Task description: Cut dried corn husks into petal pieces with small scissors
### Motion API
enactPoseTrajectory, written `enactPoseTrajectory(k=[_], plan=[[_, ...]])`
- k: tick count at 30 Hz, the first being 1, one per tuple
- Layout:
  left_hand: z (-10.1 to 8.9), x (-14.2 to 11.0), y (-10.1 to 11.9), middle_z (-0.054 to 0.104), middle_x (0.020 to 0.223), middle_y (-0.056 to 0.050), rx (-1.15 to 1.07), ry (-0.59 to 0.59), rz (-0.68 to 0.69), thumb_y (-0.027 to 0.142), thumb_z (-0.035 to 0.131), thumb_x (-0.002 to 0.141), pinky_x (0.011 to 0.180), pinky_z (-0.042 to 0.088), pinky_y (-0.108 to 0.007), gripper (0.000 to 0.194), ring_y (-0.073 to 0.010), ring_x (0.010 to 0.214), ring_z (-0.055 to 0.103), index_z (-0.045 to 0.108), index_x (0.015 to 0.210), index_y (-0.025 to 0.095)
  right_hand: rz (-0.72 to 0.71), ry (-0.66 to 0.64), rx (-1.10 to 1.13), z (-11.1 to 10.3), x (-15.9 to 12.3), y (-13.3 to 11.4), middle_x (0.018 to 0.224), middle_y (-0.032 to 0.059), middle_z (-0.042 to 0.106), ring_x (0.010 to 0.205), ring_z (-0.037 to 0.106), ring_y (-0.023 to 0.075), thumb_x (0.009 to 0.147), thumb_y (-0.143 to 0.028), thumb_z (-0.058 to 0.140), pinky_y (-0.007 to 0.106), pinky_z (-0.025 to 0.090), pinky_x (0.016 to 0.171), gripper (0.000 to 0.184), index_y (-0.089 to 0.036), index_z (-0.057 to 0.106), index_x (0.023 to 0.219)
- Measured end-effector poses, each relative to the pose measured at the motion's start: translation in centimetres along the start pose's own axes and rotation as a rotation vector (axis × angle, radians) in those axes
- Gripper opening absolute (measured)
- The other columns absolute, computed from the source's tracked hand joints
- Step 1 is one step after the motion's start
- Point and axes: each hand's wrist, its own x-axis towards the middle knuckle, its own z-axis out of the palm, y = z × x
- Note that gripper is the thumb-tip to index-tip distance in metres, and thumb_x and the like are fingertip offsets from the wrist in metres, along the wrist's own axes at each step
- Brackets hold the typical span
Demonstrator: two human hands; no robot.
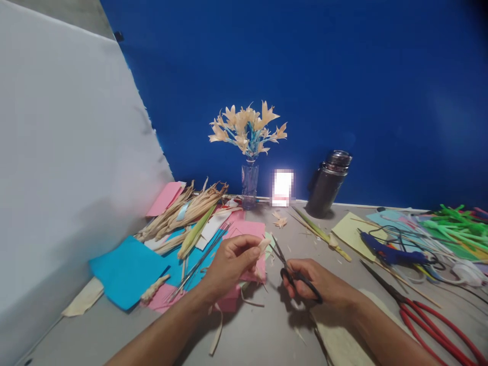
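Looking down from the head view, I have my left hand (240, 259) curled, thumb and fingers pinched together on a small pale piece (265, 244). My right hand (305, 279) is closed round the black-handled scissors (281, 252), their blades slightly parted and pointing at that piece; whether the edges touch it I cannot tell. Between my forearms the grey tabletop (267, 335) gives some room toward me, with a curled pale strip (216, 333) lying near my left wrist. On the left I have less room: blue paper (127, 272), pink paper (249, 231) and a heap of dried husks (202, 198) crowd up to the white panel (64, 127). Ahead, a clear bottle (249, 188) holding pale flowers (247, 124) stands near the back edge, before the blue wall (343, 86), with a dark flask (328, 188) farther right. A gap of tabletop lies between bottle and flask, with pale scraps (281, 222) at its near side. Beyond my right hand, yellow paper (351, 236) and a blue glue gun (392, 249) fill that side, while red-handled scissors (430, 323) lie just beside my right forearm, handles reaching the lower edge of view.
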Motion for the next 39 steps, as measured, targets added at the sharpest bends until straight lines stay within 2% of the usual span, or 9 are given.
enactPoseTrajectory(k=[5, 12, 15, 18, 20, 23, 27, 31, 39], plan=[[-0.2, 0.0, 0.2, 0.064, 0.076, -0.001, 0.122, -0.068, -0.050, 0.037, 0.077, 0.075, 0.051, 0.046, -0.019, 0.024, -0.0064, 0.053, 0.051, 0.076, 0.089, 0.017, 0.017, 0.006, 0.093, 0.1, 0.0, 0.6, 0.066, -0.0003, 0.057, 0.055, 0.044, 0.0090, 0.066, -0.057, 0.078, 0.021, 0.032, 0.049, 0.047, -0.014, 0.062, 0.080], [0.2, 0.1, 0.6, 0.060, 0.069, 0.001, 0.090, -0.042, -0.064, 0.034, 0.079, 0.070, 0.043, 0.030, -0.017, 0.022, -0.0029, 0.047, 0.036, 0.076, 0.082, 0.016, 0.056, 0.096, 0.127, 0.0, -0.2, 1.2, 0.055, -0.0021, 0.056, 0.049, 0.044, 0.0081, 0.063, -0.051, 0.082, 0.021, 0.030, 0.046, 0.043, -0.014, 0.061, 0.068], [0.2, 0.1, 0.9, 0.053, 0.060, 0.003, 0.077, -0.055, -0.082, 0.036, 0.079, 0.069, 0.041, 0.020, -0.017, 0.024, -0.0023, 0.045, 0.027, 0.075, 0.080, 0.014, 0.068, 0.116, 0.085, -0.1, -0.2, 1.2, 0.051, -0.0022, 0.055, 0.047, 0.042, 0.0075, 0.062, -0.053, 0.083, 0.020, 0.027, 0.044, 0.047, -0.015, 0.057, 0.061], [0.1, 0.1, 0.9, 0.040, 0.050, 0.007, 0.054, -0.082, -0.133, 0.040, 0.080, 0.069, 0.041, 0.014, -0.018, 0.029, -0.0028, 0.044, 0.021, 0.073, 0.080, 0.014, 0.072, 0.125, 0.153, 0.3, -0.2, 0.9, 0.057, -0.0014, 0.057, 0.050, 0.048, 0.0093, 0.062, -0.052, 0.084, 0.021, 0.033, 0.045, 0.045, -0.015, 0.060, 0.068], [0.0, 0.1, 0.6, 0.037, 0.048, 0.008, 0.057, -0.108, -0.162, 0.043, 0.081, 0.068, 0.042, 0.014, -0.019, 0.032, -0.0029, 0.043, 0.021, 0.070, 0.078, 0.014, 0.029, 0.170, 0.251, 0.9, -0.2, 0.6, 0.066, -0.0005, 0.061, 0.055, 0.054, 0.0116, 0.062, -0.047, 0.086, 0.023, 0.040, 0.050, 0.044, -0.015, 0.063, 0.079], [0.2, 0.1, -0.1, 0.048, 0.054, 0.005, 0.109, -0.190, -0.180, 0.045, 0.080, 0.068, 0.043, 0.017, -0.020, 0.034, -0.0035, 0.044, 0.028, 0.067, 0.074, 0.014, -0.050, 0.290, 0.311, 1.9, -0.3, -0.2, 0.079, 0.0021, 0.065, 0.064, 0.058, 0.0136, 0.062, -0.040, 0.087, 0.024, 0.043, 0.054, 0.042, -0.017, 0.065, 0.090], [0.8, -0.1, -1.0, 0.056, 0.066, 0.001, 0.217, -0.338, -0.158, 0.040, 0.077, 0.074, 0.051, 0.029, -0.020, 0.028, -0.0065, 0.057, 0.042, 0.066, 0.071, 0.013, -0.077, 0.366, 0.268, 3.0, -0.5, -1.0, 0.073, -0.0003, 0.061, 0.062, 0.051, 0.0112, 0.063, -0.031, 0.085, 0.022, 0.040, 0.053, 0.034, -0.017, 0.065, 0.086], [0.9, -0.1, -0.9, 0.049, 0.061, 0.005, 0.254, -0.464, -0.211, 0.037, 0.074, 0.076, 0.054, 0.030, -0.020, 0.026, -0.0063, 0.056, 0.039, 0.063, 0.070, 0.013, -0.036, 0.347, 0.200, 3.2, -0.6, -1.0, 0.066, -0.0025, 0.057, 0.055, 0.044, 0.0088, 0.063, -0.024, 0.079, 0.021, 0.035, 0.049, 0.025, -0.016, 0.063, 0.080], [-0.3, 0.1, -0.1, 0.041, 0.051, 0.007, 0.142, -0.428, -0.281, 0.039, 0.078, 0.069, 0.044, 0.017, -0.020, 0.030, -0.0047, 0.046, 0.028, 0.059, 0.067, 0.016, -0.065, 0.332, 0.206, 1.8, -1.1, -1.5, 0.069, -0.0016, 0.056, 0.056, 0.045, 0.0108, 0.060, -0.035, 0.079, 0.024, 0.035, 0.049, 0.031, -0.018, 0.062, 0.081]])
